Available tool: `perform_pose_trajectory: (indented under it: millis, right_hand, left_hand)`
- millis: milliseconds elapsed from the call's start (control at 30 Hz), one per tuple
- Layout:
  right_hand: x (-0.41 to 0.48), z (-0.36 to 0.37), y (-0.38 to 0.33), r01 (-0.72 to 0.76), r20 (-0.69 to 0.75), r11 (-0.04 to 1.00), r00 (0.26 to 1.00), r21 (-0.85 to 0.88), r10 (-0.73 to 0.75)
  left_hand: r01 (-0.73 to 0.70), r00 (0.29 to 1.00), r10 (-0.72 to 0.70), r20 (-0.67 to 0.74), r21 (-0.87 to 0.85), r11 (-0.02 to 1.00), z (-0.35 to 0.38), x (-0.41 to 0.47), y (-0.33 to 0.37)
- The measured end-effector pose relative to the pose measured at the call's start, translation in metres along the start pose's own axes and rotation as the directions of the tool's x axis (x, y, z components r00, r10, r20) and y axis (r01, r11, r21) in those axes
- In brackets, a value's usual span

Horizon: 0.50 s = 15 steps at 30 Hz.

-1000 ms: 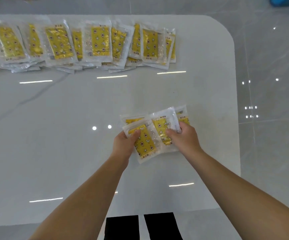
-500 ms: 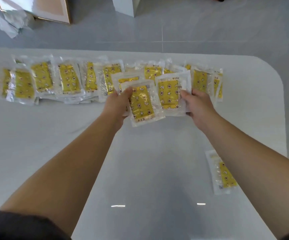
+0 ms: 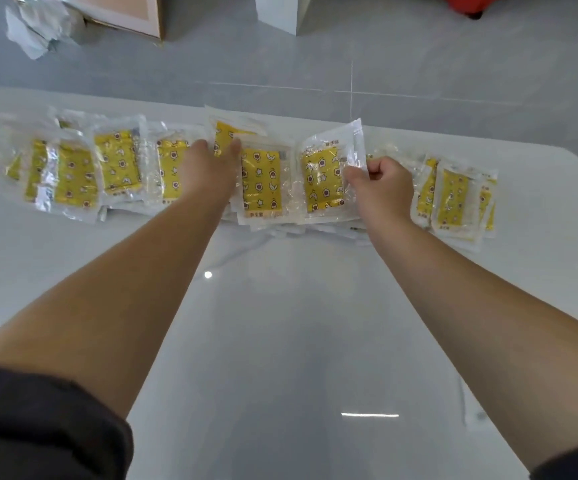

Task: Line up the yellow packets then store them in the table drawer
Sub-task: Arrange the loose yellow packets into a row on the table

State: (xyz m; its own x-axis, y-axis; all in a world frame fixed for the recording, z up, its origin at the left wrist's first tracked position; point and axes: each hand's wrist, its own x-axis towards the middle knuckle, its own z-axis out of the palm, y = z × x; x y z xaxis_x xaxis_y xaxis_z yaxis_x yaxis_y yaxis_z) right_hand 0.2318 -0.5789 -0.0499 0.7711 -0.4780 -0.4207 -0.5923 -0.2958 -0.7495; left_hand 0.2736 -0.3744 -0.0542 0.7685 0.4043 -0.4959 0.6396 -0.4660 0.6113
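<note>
A long row of several yellow packets (image 3: 114, 164) in clear wrappers lies overlapping along the far side of the white table (image 3: 280, 341). My left hand (image 3: 208, 171) rests over the middle of the row, thumb and fingers on a yellow packet (image 3: 223, 136) that sticks up behind. Beside it lies another packet (image 3: 261, 183), face up. My right hand (image 3: 381, 188) is closed on the right edge of a tilted packet (image 3: 325, 181) held just above the row. More packets (image 3: 454, 199) lie at the row's right end.
Beyond the table's far edge is grey tiled floor with a cardboard box (image 3: 131, 15), crumpled plastic (image 3: 38, 26), a white block (image 3: 280, 10) and a red object (image 3: 471, 3). The table's rounded right corner (image 3: 557, 174) is near the row's end.
Both hands moved further forward with the packets to the row. The hands have spread apart, the left pressing packets down, the right still holding one at its edge.
</note>
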Motion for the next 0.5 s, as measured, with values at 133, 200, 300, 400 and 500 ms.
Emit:
perform_pose_trajectory:
  millis: [133,200,300,400,500]
  right_hand:
    - [0.001,-0.006,-0.002,0.032,-0.026,0.999,0.999,-0.029,-0.032]
    - [0.001,-0.008,-0.002,0.028,-0.038,0.999,0.999,-0.039,-0.03]
    - [0.002,-0.01,-0.001,0.0,-0.081,1.0,0.997,-0.025,-0.002]
    - [0.004,-0.009,0.006,-0.037,-0.133,0.999,0.991,-0.021,0.034]
    - [0.003,-0.011,0.011,-0.044,-0.154,0.997,0.987,-0.057,0.035]
  left_hand:
    - [0.012,0.997,-0.015,-0.078,-0.036,0.999,-0.009,0.004,-0.004]
    - [0.004,0.99,-0.004,-0.138,0.001,1.0,-0.019,0.009,-0.009]
    - [-0.039,0.975,0.049,-0.218,0.051,0.998,-0.036,0.012,-0.022]
    - [0.0,0.965,0.017,-0.263,0.066,0.998,-0.046,0.02,-0.035]
    - [0.037,0.961,-0.017,-0.276,0.068,0.997,-0.05,0.027,-0.043]
